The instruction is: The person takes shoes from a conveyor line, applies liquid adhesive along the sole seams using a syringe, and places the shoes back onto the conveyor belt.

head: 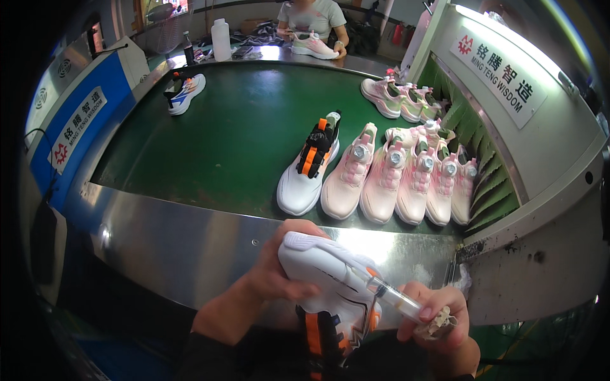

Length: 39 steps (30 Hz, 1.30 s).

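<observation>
A white sneaker with black and orange trim (329, 281) is gripped at its toe end by my left hand (276, 274). It is tilted, its sole edge turned up and away from me. My right hand (436, 312) holds a clear plastic syringe (395, 297) by its rear part, where a pale, crusty lump (438, 324) clings. The syringe's tip points at the seam between upper and sole; whether it touches cannot be made out. Just beyond my hands, a similar white sneaker (300, 190) stands on the green conveyor belt (228, 143).
Pink sneakers with dial closures (350, 176) line the belt's right side, before a slitted green curtain (495, 176). Another white sneaker (186, 95) sits far left. A metal ledge (190, 243) edges the belt. Across it, a person (312, 24) handles a pink sneaker near a white bottle (220, 40).
</observation>
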Each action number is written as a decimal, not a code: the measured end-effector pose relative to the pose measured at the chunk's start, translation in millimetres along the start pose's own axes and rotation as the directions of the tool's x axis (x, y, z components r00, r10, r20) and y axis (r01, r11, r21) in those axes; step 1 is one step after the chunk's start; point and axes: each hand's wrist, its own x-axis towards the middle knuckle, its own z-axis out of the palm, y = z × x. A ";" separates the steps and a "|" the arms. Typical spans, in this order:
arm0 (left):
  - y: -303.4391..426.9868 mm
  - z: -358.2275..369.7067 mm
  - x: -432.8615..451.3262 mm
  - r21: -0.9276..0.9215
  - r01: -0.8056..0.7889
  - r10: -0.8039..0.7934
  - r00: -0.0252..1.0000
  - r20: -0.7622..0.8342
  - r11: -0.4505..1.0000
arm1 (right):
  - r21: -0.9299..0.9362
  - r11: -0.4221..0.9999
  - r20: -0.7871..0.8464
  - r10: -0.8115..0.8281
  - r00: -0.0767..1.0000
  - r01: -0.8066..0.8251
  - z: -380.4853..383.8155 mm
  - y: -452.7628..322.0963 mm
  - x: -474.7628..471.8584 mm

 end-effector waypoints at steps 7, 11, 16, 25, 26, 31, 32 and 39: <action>-1.2 -5.1 -4.5 -0.019 0.113 -0.115 0.983 -0.143 0.993 | -0.009 1.000 -0.043 0.023 0.999 -0.023 -11.7 7.3 -13.1; 3.1 -7.2 0.6 -0.047 0.206 -0.212 0.952 -0.223 0.977 | -0.014 0.999 -0.082 0.030 0.996 -0.032 -17.4 13.6 -23.5; 5.7 -4.2 7.9 -0.099 0.249 -0.268 0.914 -0.305 0.963 | -0.006 0.999 -0.102 0.036 0.994 -0.037 -27.0 25.9 -36.0; -4.6 -17.6 2.7 -0.264 0.291 -0.366 0.879 -0.307 0.920 | 0.049 0.993 -0.139 0.114 0.984 -0.108 -31.1 40.7 -61.5; -5.1 -22.7 2.6 -0.251 0.317 -0.381 0.882 -0.276 0.915 | 0.031 0.993 -0.134 0.118 0.984 -0.115 -32.0 41.7 -64.7; -12.6 -30.1 1.2 -0.316 0.318 -0.411 0.865 -0.290 0.894 | -0.003 0.991 -0.155 0.132 0.979 -0.134 -30.6 46.4 -83.1; -15.0 -32.5 1.1 -0.347 0.313 -0.417 0.864 -0.283 0.884 | -0.025 0.989 -0.164 0.137 0.977 -0.143 -30.1 47.5 -87.3; -22.0 -47.3 2.2 -0.527 0.296 -0.445 0.877 -0.180 0.797 | -0.026 0.987 -0.242 0.149 0.959 -0.160 -23.3 51.3 -111.6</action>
